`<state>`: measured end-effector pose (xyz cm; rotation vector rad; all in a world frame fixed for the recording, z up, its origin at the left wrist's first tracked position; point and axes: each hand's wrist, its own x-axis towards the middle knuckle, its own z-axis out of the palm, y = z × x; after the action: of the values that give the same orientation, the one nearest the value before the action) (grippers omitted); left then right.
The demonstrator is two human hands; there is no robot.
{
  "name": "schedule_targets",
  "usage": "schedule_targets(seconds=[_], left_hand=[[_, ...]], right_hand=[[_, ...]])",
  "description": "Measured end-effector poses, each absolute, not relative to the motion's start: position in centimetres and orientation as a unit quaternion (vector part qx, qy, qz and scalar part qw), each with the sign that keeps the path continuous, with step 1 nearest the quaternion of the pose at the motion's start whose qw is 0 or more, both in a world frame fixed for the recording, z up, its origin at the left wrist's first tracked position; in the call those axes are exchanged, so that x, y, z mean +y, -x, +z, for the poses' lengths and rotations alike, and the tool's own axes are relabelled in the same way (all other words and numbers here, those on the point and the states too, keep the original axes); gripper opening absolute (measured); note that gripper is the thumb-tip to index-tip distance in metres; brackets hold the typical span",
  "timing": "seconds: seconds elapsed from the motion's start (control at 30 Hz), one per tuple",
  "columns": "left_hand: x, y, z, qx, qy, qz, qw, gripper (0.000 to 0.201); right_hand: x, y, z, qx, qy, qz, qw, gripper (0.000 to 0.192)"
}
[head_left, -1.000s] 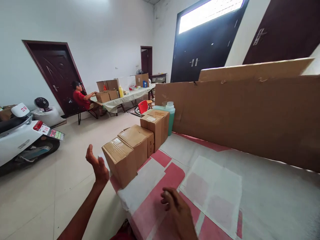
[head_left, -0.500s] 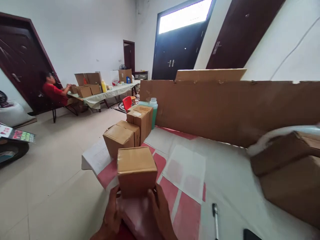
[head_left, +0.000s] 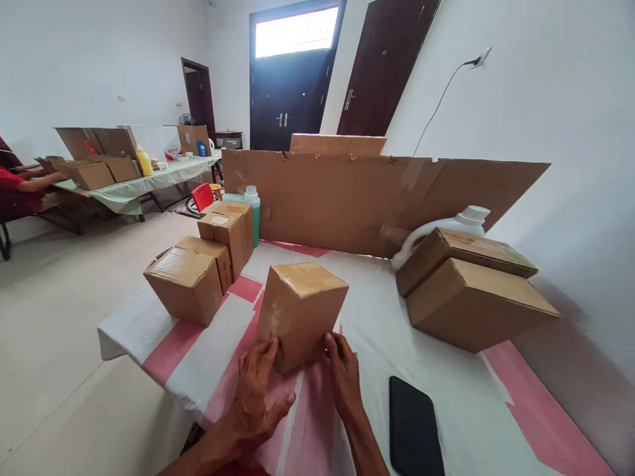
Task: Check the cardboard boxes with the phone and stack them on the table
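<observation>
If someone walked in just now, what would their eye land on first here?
Most likely the sealed cardboard box at the table's near edge, with the left hand and right hand at its base. Next, the tall cardboard sheet standing across the back, and the black phone lying at near right.

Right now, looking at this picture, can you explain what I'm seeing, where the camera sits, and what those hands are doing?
The camera is worn on a person's head, looking forward and down, so the two bare hands at the bottom are the wearer's own. The left hand and right hand touch the base of a small taped cardboard box standing on a table covered in a white and pink sheet. A black phone lies beside the right hand. More small boxes sit to the left, two larger boxes to the right, and a cardboard sheet stands behind. Another person's sleeve shows at a far table.
</observation>
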<state>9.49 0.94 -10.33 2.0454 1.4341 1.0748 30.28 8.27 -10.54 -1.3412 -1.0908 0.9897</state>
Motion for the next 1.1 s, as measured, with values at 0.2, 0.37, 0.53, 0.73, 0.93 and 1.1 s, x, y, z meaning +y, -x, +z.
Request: schedule_targets(seconds=[0.2, 0.37, 0.53, 0.73, 0.93, 1.1], left_hand=[[0.7, -9.7, -6.8, 0.469, -0.772, 0.415, 0.106, 0.084], [2.5, -8.8, -6.8, 0.477, -0.735, 0.453, 0.165, 0.084], [4.1, -8.5, -7.2, 0.433, -0.768, 0.434, 0.185, 0.099], [6.7, -8.7, -4.1, 0.401, -0.769, 0.461, 0.189, 0.097], [8.9, -9.2, -0.9, 0.361, -0.741, 0.517, 0.231, 0.094], [10.0, -9.7, -0.9, 0.378, -0.72, 0.527, 0.246, 0.092]], right_hand=[[8.4, -31.3, -9.3, -0.437, 0.565, 0.43, 0.553, 0.057], [7.9, -30.4, -8.9, -0.408, 0.531, 0.472, 0.573, 0.064], [7.9, -29.2, -10.8, -0.342, 0.484, 0.556, 0.583, 0.07], [7.6, -29.7, -9.3, -0.323, 0.512, 0.526, 0.598, 0.079], [6.1, -30.6, -4.0, -0.386, 0.506, 0.496, 0.591, 0.07], [5.8, -30.4, -3.3, -0.413, 0.461, 0.514, 0.594, 0.061]])
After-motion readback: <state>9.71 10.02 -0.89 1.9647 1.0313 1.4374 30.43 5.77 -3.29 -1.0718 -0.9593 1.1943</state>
